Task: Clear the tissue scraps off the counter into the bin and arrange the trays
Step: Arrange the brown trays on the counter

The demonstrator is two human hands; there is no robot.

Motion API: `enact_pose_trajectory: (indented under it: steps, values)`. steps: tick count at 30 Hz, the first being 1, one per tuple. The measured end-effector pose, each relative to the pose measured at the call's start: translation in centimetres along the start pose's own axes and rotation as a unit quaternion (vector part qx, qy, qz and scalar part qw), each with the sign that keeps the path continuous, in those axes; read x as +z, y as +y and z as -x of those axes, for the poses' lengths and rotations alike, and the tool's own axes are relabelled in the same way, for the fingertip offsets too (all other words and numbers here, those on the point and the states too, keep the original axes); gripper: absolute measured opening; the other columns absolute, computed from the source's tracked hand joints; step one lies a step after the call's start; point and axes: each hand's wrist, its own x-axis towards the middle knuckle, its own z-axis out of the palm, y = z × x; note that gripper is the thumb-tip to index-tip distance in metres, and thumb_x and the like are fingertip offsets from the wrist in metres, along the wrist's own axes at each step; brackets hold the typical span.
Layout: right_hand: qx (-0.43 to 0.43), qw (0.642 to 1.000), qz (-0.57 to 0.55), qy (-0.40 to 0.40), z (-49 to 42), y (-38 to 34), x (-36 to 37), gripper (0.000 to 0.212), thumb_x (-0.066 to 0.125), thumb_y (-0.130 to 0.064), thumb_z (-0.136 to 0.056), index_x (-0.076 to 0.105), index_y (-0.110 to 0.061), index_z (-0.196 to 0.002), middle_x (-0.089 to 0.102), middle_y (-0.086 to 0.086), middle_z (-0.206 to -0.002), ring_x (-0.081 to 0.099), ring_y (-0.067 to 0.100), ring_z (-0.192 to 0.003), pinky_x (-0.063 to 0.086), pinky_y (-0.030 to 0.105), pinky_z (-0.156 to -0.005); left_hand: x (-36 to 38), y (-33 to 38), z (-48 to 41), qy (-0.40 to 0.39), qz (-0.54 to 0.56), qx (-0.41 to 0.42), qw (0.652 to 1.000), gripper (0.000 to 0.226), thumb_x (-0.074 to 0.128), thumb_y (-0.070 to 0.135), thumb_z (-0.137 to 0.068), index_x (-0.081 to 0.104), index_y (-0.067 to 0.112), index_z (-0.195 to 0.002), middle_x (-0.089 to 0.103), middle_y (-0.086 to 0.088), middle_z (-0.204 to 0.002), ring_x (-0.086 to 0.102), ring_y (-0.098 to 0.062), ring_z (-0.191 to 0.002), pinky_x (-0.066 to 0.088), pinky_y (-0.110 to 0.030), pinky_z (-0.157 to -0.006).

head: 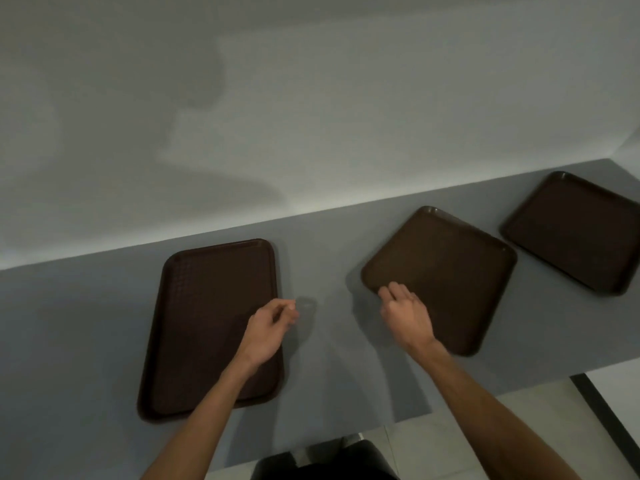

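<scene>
Three dark brown trays lie on the grey counter (69,323). The left tray (201,306) lies lengthwise away from me, the middle tray (450,271) is turned at an angle, and the right tray (581,230) is cut off by the frame edge. My left hand (268,329) hovers over the left tray's right edge with fingers loosely curled, and nothing shows in it. My right hand (403,315) grips the middle tray's near-left corner, fingers curled over its rim. I see no tissue scraps on the counter.
A pale wall (311,116) rises right behind the counter. Below the counter's front edge sits a black object (346,460), too dark to identify. Light floor tiles (502,427) show at the lower right.
</scene>
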Motion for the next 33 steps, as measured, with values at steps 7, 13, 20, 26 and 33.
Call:
enact_pose_trajectory:
  steps: [7, 13, 20, 26, 33]
  values:
    - [-0.117, 0.976, -0.108, 0.148, 5.1, -10.4, -5.5, 0.015, 0.065, -0.012, -0.088, 0.069, -0.013, -0.102, 0.054, 0.006, -0.092, 0.057, 0.03, -0.086, 0.053, 0.045, -0.076, -1.4, 6.6, -0.9, -0.075, 0.207, -0.162, 0.962, 0.054, 0.047, 0.061, -0.103, 0.06, 0.018, -0.131, 0.071, -0.019, -0.121, 0.073, -0.037, -0.108, 0.06, -0.052, -0.096]
    - [-0.217, 0.95, -0.162, 0.157, 7.0, -16.5, -8.4, 0.017, 0.064, -0.013, -0.097, 0.07, -0.016, -0.113, 0.056, 0.001, -0.097, 0.054, 0.021, -0.085, 0.046, 0.034, -0.073, -4.7, 9.0, -0.6, -0.087, 0.193, -0.181, 0.96, 0.034, 0.05, 0.035, -0.109, 0.065, 0.011, -0.128, 0.076, -0.017, -0.115, 0.074, -0.032, -0.105, 0.061, -0.049, -0.093]
    - [-0.064, 0.965, -0.254, 0.023, 6.7, -17.6, -8.4, 0.046, 0.049, -0.073, -0.101, 0.073, -0.041, -0.121, 0.065, -0.024, -0.124, 0.05, 0.005, -0.12, 0.042, 0.034, -0.103, -11.3, 3.2, 2.9, 0.082, 0.151, -0.094, 0.981, 0.029, 0.044, 0.024, -0.112, 0.063, 0.03, -0.133, 0.074, -0.002, -0.119, 0.071, -0.023, -0.11, 0.058, -0.047, -0.1]
    - [0.153, 0.916, -0.361, 0.083, 6.5, -20.9, -5.4, 0.054, 0.068, -0.024, -0.101, 0.045, -0.019, -0.15, 0.029, 0.01, -0.159, 0.058, 0.026, -0.124, 0.052, 0.039, -0.108, -18.3, -2.8, 7.1, 0.156, 0.112, -0.006, 0.981, 0.035, 0.051, 0.026, -0.11, 0.058, 0.027, -0.143, 0.069, 0.006, -0.128, 0.066, -0.006, -0.113, 0.052, -0.028, -0.099]
    - [0.181, 0.915, -0.359, -0.003, 4.8, -26.1, -2.2, 0.029, 0.042, -0.025, -0.113, 0.054, -0.011, -0.136, 0.071, 0.014, -0.114, 0.07, 0.037, -0.102, 0.051, 0.037, -0.077, -21.4, -10.1, 8.9, 0.216, -0.015, 0.018, 0.976, 0.035, 0.052, 0.027, -0.108, 0.063, 0.014, -0.139, 0.073, -0.003, -0.127, 0.069, -0.022, -0.118, 0.054, -0.044, -0.104]
